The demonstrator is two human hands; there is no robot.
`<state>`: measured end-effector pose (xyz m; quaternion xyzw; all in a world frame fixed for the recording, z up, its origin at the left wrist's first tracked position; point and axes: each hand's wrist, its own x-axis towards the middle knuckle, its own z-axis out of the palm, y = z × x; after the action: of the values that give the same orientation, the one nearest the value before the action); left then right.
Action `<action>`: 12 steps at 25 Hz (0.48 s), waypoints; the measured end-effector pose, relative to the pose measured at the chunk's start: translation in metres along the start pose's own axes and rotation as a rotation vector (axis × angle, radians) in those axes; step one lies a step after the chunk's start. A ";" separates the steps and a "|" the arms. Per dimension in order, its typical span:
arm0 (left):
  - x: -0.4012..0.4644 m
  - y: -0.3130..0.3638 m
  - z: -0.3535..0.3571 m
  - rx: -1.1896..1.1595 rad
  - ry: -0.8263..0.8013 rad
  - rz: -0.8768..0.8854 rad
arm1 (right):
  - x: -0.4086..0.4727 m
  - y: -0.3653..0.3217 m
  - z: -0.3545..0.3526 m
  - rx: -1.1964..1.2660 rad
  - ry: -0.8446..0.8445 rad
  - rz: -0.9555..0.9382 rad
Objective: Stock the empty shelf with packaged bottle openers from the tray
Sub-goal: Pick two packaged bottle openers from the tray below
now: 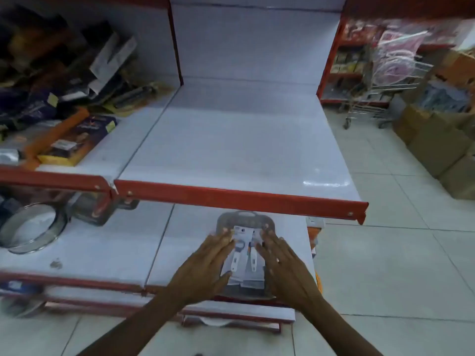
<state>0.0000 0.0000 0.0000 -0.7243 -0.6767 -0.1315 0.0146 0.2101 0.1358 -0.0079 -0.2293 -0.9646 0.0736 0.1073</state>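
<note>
A grey tray point(244, 217) lies on the lower shelf point(195, 227), just below the red front lip of the empty white shelf point(239, 140). On the tray sits a stack of packaged bottle openers point(245, 255) on white cards. My left hand point(205, 265) rests flat on the stack's left side, fingers spread, thumb near its lower edge. My right hand point(282, 265) lies flat on the stack's right side. Both hands press against the packages; whether they grip them is unclear. The image is blurred.
The left shelf section holds a jumble of dark boxed goods point(64, 73) and an orange-edged pack point(74, 140). A glass round dish point(30, 227) sits at lower left. A shopping cart point(380, 80) and cardboard boxes point(442, 145) stand on the tiled floor to the right.
</note>
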 end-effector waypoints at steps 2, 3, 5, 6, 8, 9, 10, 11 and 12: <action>0.021 -0.011 0.020 -0.110 -0.251 -0.064 | 0.019 0.007 0.020 0.117 -0.149 0.118; 0.034 -0.018 0.032 -0.108 -0.363 -0.077 | 0.029 0.010 0.027 0.109 -0.246 0.157; 0.067 -0.029 0.045 -0.121 -0.522 -0.107 | 0.056 0.020 0.038 0.112 -0.405 0.220; 0.079 -0.033 0.051 -0.139 -0.589 -0.122 | 0.067 0.020 0.038 0.138 -0.474 0.256; 0.096 -0.046 0.063 -0.147 -0.652 -0.130 | 0.085 0.029 0.047 0.105 -0.525 0.227; 0.100 -0.050 0.066 -0.108 -0.676 -0.132 | 0.090 0.033 0.052 0.064 -0.546 0.195; 0.103 -0.054 0.073 -0.071 -0.691 -0.129 | 0.093 0.036 0.058 0.028 -0.568 0.159; 0.105 -0.054 0.073 -0.014 -0.703 -0.112 | 0.095 0.040 0.065 -0.004 -0.579 0.136; 0.106 -0.057 0.081 0.027 -0.709 -0.086 | 0.098 0.041 0.068 -0.034 -0.587 0.111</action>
<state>-0.0371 0.1244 -0.0644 -0.6955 -0.6713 0.1364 -0.2169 0.1261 0.2102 -0.0641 -0.2525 -0.9415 0.1263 -0.1843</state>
